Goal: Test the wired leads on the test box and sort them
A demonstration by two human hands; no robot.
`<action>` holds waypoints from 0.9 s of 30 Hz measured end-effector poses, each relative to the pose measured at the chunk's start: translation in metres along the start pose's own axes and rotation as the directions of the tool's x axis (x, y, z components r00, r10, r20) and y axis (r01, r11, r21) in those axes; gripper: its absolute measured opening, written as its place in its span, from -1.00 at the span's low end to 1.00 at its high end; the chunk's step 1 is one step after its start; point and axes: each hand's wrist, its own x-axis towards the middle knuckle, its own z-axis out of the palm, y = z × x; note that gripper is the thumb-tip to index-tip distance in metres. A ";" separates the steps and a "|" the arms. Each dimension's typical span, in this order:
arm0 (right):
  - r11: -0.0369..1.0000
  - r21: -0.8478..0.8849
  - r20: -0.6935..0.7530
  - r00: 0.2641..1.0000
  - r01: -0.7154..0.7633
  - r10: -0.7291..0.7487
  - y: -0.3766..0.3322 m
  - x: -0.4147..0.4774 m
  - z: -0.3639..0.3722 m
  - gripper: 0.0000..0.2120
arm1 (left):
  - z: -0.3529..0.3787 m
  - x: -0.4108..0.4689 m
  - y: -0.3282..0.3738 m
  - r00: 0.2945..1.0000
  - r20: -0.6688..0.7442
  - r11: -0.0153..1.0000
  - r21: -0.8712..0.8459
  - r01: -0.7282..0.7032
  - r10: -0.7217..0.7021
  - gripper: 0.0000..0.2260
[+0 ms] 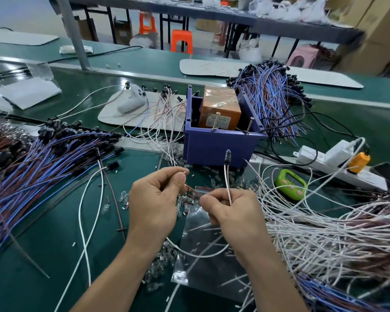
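A white lead (227,176) is in the middle of the frame, held up over the green worktop (54,255). The right hand (232,215) pinches its wire, so the black tip (228,153) stands up where the eyes can see it. The left hand (153,199) has its fingers (167,171) curled tight on the other end, maybe to get the bare ends ready. I think those ends go to the screws (248,126) on the blue bin (212,147) just behind, where the orange test box (218,106) sits. Blue leads (43,167) lie in a heap at the left and white leads (324,226) at the right, likely kept apart for sorting.
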 end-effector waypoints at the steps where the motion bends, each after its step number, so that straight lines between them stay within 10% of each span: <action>1: 1.000 0.007 -0.001 1.000 -0.003 0.003 0.000 0.000 0.001 -0.89 | 0.001 -0.001 0.001 1.000 -0.011 1.000 0.000 -0.005 0.005 -0.79; 8: 0.995 0.101 -0.086 0.996 0.001 0.008 0.002 0.000 -0.008 -0.80 | -0.015 0.013 -0.001 0.983 -0.164 0.995 -0.078 0.067 -0.079 -0.83; 18: 0.974 0.218 -0.114 0.993 0.063 -0.039 0.000 0.001 0.001 -0.88 | 0.001 -0.009 0.002 0.963 0.262 0.995 0.085 0.048 -0.069 -0.85; 27: 0.974 0.211 -0.070 0.995 0.086 -0.072 0.003 0.000 -0.002 -0.86 | 0.000 -0.009 0.005 0.948 0.315 0.999 0.006 0.050 -0.050 -0.78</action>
